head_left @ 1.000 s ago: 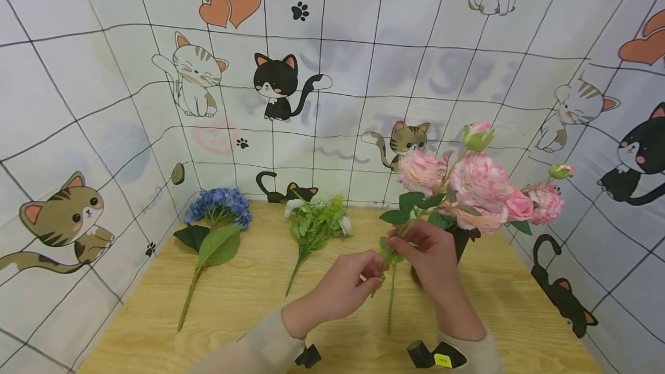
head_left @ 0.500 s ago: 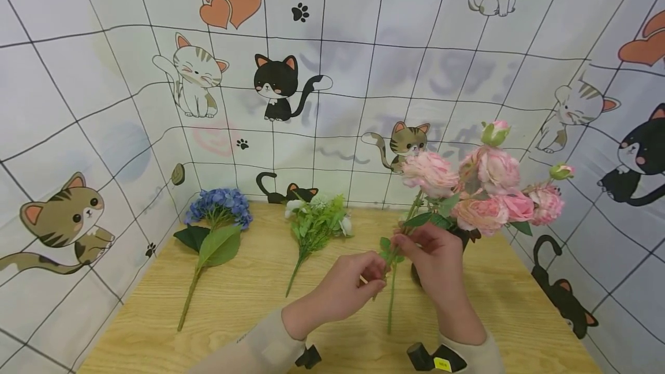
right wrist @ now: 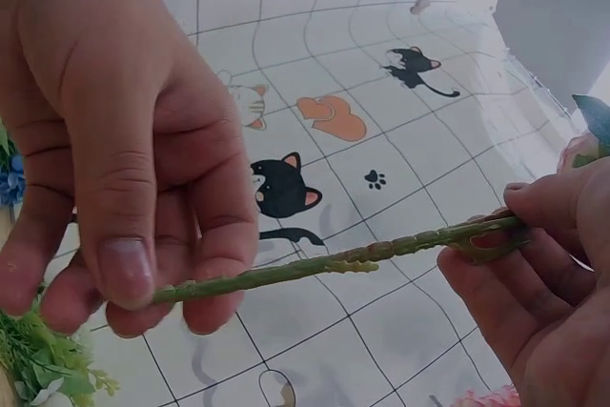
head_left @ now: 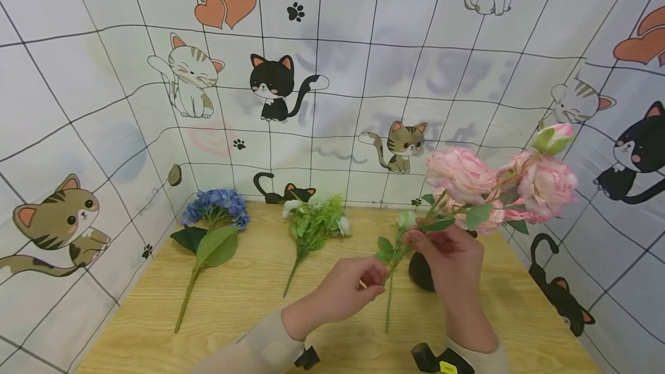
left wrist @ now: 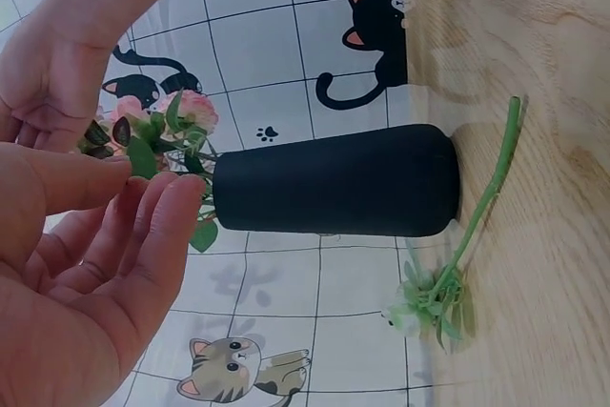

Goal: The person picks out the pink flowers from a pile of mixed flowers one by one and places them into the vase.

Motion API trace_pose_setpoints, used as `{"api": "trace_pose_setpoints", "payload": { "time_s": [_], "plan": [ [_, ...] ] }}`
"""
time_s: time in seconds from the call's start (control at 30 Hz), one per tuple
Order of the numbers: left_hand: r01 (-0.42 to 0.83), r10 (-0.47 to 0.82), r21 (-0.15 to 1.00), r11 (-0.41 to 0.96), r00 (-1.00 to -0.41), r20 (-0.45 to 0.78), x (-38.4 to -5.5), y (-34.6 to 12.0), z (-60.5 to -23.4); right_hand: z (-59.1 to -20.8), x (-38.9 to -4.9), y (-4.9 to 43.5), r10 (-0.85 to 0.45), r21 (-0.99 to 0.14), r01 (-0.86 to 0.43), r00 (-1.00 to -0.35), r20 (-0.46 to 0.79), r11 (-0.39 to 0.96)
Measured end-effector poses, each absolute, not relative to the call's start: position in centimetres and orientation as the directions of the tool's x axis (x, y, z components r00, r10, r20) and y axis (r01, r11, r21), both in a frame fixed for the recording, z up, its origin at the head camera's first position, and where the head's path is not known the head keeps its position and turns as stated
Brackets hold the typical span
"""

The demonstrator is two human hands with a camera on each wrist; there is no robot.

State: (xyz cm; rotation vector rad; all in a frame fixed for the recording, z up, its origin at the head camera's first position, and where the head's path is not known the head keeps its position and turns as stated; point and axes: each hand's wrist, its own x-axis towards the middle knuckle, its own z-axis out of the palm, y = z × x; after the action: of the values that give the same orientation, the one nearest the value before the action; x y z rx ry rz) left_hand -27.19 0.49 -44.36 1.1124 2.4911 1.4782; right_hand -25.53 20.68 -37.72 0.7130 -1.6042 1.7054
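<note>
My left hand (head_left: pixel 345 287) pinches the lower end of a pink peony stem (right wrist: pixel 276 274) between thumb and fingers. Higher up the same stem, my right hand (head_left: pixel 452 261) pinches it just below the leaves. The stem slants up to the right, bearing large pink peony blooms (head_left: pixel 459 175) and a pink-green bud (head_left: pixel 553 138). Behind the right hand, partly hidden, stands a black vase (left wrist: pixel 334 183) with pink flowers at its mouth. A green stem with a white bud (head_left: pixel 406 219) lies on the table in front of the vase.
A blue hydrangea (head_left: pixel 215 208) with broad leaves lies at the left of the wooden table (head_left: pixel 249 356). Between it and my hands lies a leafy spray with white flowers (head_left: pixel 317 221). A cat-printed cloth (head_left: pixel 343 74) encloses the back and sides.
The peony blooms have swung to the right and lean further over. My right hand has shifted right along with them, while the left hand stays nearly in place.
</note>
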Motion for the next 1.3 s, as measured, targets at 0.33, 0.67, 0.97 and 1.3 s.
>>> {"api": "trace_pose_setpoints", "payload": {
  "time_s": [0.33,0.67,0.97,1.3],
  "plan": [
    [0.551,0.607,0.771,0.319,-0.744,0.280,-27.9,1.0,-45.2,-37.0,-25.5,23.5,0.202,-0.546,-0.831,-0.555,0.807,-0.103],
    [0.526,0.598,0.779,0.340,-0.761,0.253,-28.7,1.3,-46.7,-36.1,-25.2,25.7,0.310,-0.602,-0.798,-0.568,0.763,0.017],
    [0.478,0.566,0.794,0.375,-0.797,0.212,-29.8,1.4,-47.4,-35.5,-25.0,27.0,0.382,-0.575,-0.818,-0.529,0.758,0.009],
    [0.478,0.527,0.762,0.437,-0.823,0.213,-31.3,3.5,-48.2,-35.3,-24.9,28.6,0.446,-0.561,-0.825,-0.476,0.758,0.071]
  ]
}}
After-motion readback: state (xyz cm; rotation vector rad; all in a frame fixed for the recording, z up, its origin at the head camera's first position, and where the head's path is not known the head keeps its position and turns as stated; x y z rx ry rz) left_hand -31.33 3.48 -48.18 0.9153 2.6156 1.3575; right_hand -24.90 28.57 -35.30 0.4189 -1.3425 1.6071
